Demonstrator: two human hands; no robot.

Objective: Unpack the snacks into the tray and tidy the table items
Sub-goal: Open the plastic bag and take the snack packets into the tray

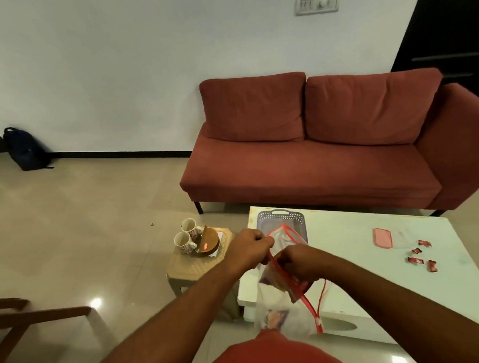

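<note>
**Snack bag just being opened, tray not filled yet**

The room has a white wall, a tiled floor and a red sofa (314,149) behind a pale low surface (348,259). On the far left a dark backpack (25,149) leans on the wall. Nearer, a small stool (198,266) carries two mugs (187,235) and a brown round box (207,245).

Then come the hands. The left hand (250,248) is closed on the red rim of a clear snack bag (280,298), and the right hand (298,263) pinches the rim opposite; I think they are pulling it open. Packets show inside the bag. Behind the hands, the grey tray (279,216) looks empty where I can see it.

On the right, a pink lid (382,237) and four small red wrappers (421,256) lie loose. So the unpacking seems barely begun, and the tidying is not done.
</note>
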